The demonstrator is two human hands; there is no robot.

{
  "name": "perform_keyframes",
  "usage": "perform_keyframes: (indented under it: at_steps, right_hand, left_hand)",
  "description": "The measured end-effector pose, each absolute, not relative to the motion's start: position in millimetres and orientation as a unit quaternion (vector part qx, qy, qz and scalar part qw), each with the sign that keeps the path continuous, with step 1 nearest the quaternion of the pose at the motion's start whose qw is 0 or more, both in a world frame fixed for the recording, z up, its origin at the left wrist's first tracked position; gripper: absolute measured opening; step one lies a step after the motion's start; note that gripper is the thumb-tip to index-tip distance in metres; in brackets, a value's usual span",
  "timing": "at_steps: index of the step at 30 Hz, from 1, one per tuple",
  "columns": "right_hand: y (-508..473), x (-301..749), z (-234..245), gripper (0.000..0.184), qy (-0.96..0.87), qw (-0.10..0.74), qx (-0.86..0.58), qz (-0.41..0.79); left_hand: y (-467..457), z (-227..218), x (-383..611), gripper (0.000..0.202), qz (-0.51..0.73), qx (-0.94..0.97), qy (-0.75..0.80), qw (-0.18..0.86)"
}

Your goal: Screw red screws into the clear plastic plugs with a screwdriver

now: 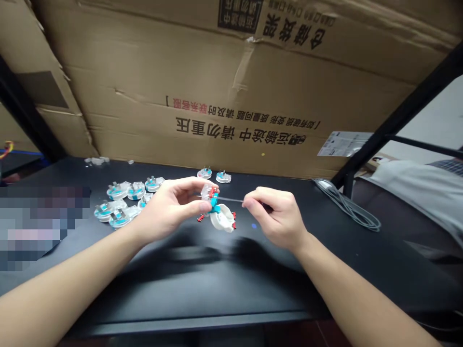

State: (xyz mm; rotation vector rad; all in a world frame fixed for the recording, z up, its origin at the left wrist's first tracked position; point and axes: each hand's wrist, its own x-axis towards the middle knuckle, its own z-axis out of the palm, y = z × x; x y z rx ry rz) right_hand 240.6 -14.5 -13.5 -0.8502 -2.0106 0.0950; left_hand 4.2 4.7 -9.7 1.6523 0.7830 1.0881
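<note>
Between the thumb and fingers of my left hand (171,200) is an opened plug adapter (214,200), lifted above the table. It has clear, turquoise and red parts. A white shell (222,219) with small red pieces at its edges hangs below it, seemingly joined on. My right hand (275,214) is closed around a thin screwdriver (231,199); only its narrow shaft shows, and its handle is hidden in my fingers. The shaft points left and reaches the adapter's turquoise and red part. Whether the tip touches a screw cannot be seen.
Several clear and turquoise plug adapters (118,190) lie left, prongs up; two more plugs (223,177) sit at the back. A coiled grey cable (347,205) rests right. Cardboard (217,72) stands behind the black table (202,299), beside a black metal post (398,106). Small clear scraps (97,161) lie back left.
</note>
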Motion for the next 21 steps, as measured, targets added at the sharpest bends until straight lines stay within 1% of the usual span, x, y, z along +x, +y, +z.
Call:
perform_keyframes:
  at_steps: [6, 15, 21]
  right_hand:
    - [-15.1, 241.8, -13.5, 0.026, -0.818, 0.447, -0.355, 0.066]
    - [-14.3, 242.3, -14.1, 0.033, -0.818, 0.401, -0.379, 0.163]
    - [-14.8, 243.6, -14.8, 0.033, -0.816, 0.395, -0.381, 0.181]
  left_hand:
    - [4.6, -10.4, 4.4, 0.027, 0.445, 0.687, 0.31, 0.483]
    - [7.6, -14.4, 2.5, 0.028, 0.423, 0.69, 0.28, 0.516]
    - [6.8, -14.4, 2.8, 0.026, 0.421, 0.685, 0.28, 0.525]
